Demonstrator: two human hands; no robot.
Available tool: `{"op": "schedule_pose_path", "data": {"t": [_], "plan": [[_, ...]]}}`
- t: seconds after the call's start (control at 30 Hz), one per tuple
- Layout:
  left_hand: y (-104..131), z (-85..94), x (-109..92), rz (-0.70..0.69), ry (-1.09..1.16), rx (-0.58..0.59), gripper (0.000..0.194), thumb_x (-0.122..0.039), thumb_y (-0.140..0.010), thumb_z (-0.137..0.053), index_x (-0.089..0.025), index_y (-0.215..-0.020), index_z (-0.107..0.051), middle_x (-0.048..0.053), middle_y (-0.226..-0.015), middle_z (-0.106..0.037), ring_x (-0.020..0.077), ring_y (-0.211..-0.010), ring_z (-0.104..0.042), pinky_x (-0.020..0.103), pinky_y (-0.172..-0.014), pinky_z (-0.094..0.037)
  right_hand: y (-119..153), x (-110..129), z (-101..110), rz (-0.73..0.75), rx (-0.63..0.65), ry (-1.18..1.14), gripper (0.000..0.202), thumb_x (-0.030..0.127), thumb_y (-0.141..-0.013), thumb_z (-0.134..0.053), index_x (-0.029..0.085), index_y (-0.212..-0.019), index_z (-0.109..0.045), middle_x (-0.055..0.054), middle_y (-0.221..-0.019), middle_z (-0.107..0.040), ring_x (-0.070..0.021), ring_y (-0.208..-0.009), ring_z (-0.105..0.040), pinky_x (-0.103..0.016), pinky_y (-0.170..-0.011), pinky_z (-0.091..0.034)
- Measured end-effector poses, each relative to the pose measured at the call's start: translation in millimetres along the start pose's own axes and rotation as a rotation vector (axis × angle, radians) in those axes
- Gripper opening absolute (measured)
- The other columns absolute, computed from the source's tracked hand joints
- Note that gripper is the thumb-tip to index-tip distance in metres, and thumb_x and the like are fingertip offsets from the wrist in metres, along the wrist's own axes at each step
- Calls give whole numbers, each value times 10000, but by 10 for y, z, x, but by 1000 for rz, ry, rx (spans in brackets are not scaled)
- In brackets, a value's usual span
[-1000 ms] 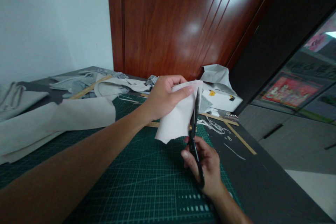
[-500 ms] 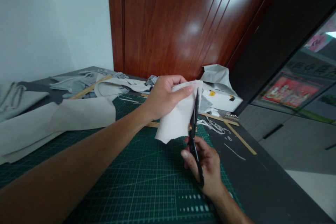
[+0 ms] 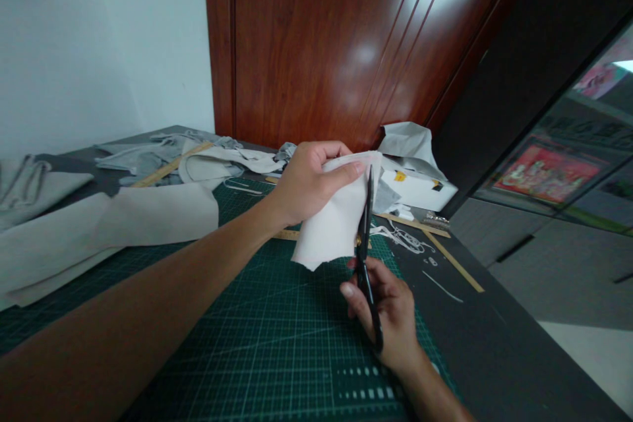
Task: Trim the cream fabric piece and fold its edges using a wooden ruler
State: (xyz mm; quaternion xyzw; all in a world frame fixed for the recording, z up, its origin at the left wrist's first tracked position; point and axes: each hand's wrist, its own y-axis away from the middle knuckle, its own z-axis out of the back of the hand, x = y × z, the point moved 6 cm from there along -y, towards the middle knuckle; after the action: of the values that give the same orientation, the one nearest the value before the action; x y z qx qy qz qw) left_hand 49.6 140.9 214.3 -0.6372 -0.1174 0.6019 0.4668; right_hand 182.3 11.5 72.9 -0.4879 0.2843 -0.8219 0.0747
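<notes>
A piece of white fabric hangs from my left hand, its upper edge pinched between thumb and fingers. My right hand grips the handles of black scissors. The blades point upward along the fabric's right side, with a narrow strip of cloth showing to their right. Whether the blades are fully together I cannot tell. Both hands are raised over a green cutting mat with a printed grid.
Larger pale fabric pieces lie at left on the mat. Grey cloth scraps and a wooden ruler are behind them. At right are a white box, a coil of white cord and another ruler.
The scissor tips have shifted very slightly left against the fabric. Otherwise both hands and the cloth are almost where they were.
</notes>
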Motion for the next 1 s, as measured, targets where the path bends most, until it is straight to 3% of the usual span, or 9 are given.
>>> {"op": "schedule_pose_path", "data": {"t": [1.0], "plan": [[-9, 16, 20, 116, 36, 12, 268, -401, -813, -751, -173, -712, -654, -22, -656, -599, 111, -570, -499, 233, -505, -328, 2, -7, -27, 12, 11, 18, 255, 398, -948, -760, 205, -1099, -689, 59, -636, -628, -126, -472, -572, -237, -457, -466]]}}
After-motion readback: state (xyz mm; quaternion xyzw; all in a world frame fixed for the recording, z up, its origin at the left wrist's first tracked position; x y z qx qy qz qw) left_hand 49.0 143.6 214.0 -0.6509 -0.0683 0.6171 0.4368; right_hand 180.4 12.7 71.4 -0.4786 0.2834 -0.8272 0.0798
